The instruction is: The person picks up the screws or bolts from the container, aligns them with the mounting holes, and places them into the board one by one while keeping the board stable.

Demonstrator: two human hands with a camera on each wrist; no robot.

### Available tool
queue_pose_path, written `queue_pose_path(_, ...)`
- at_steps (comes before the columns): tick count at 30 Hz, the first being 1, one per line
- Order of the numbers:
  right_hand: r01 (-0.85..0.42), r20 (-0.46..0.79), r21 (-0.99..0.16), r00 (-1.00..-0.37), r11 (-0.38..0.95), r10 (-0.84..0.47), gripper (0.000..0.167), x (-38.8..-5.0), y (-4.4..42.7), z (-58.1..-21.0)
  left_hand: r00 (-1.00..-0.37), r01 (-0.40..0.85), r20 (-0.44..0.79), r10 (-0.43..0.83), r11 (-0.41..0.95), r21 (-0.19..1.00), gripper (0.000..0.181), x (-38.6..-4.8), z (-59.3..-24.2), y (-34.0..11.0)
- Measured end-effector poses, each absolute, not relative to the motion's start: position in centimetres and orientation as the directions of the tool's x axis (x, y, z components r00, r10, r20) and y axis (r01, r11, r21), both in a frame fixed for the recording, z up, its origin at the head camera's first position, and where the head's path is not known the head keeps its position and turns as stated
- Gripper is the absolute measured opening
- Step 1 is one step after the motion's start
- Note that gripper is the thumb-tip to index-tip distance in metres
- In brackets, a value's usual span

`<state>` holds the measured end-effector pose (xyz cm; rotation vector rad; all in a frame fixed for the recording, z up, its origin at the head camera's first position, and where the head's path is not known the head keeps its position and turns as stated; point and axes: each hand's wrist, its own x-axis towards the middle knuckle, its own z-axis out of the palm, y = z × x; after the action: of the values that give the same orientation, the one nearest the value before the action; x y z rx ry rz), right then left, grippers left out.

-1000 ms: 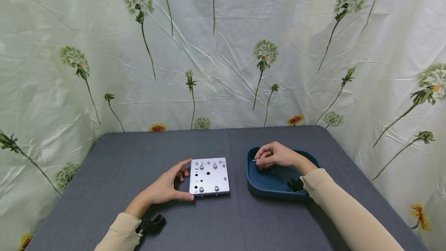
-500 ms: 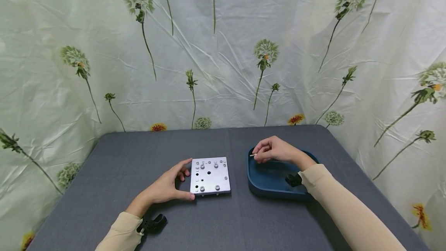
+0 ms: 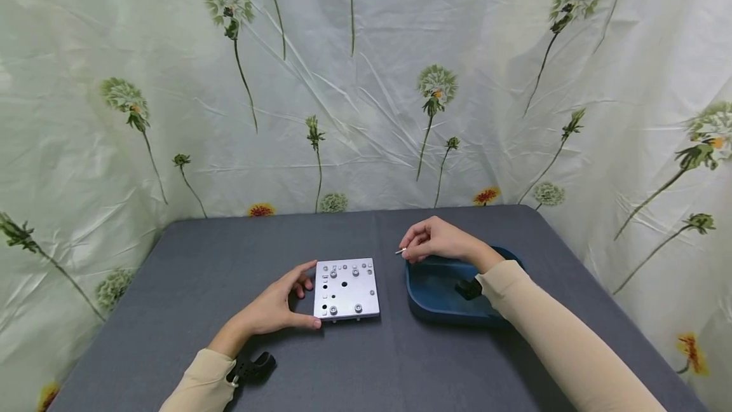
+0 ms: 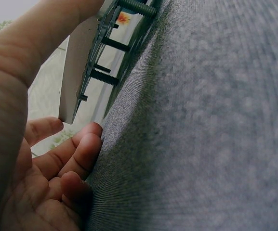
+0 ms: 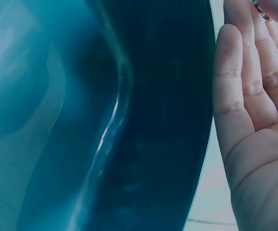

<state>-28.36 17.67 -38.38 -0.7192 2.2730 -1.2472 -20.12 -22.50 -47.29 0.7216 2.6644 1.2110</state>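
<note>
A silver square metal plate point(image 3: 345, 290) with holes and several bolt heads lies at the middle of the table in the head view. My left hand point(image 3: 280, 305) holds it at its left side, thumb at the front corner and index finger at the back corner. Under the plate, threaded screw ends point(image 4: 105, 77) stick out in the left wrist view. Over the left back rim of a dark blue tray point(image 3: 452, 316), my right hand point(image 3: 437, 240) pinches a small thin metal screw point(image 3: 399, 252) between thumb and fingertips. Only part of that screw point(image 5: 260, 9) shows in the right wrist view.
A grey cloth covers the table point(image 3: 229, 240). Behind it hangs a white curtain point(image 3: 366, 81) with a dandelion print. The tray stands to the right of the plate; my right forearm point(image 3: 549, 329) crosses over it and hides part of its inside.
My right hand has risen from inside the tray and moved left, carrying the screw past the tray's left rim. My left hand and the plate stay in place.
</note>
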Motion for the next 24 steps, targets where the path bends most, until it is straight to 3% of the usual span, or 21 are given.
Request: queue_pose_path(24, -0.276, -0.109, -0.863, -0.717, 0.424, -0.688, 0.019, -28.2, 12.9, -38.6, -0.876, 0.379, 0.09, 0.474, 0.561, 0.736, 0.113, -20.0, -47.4, -22.6)
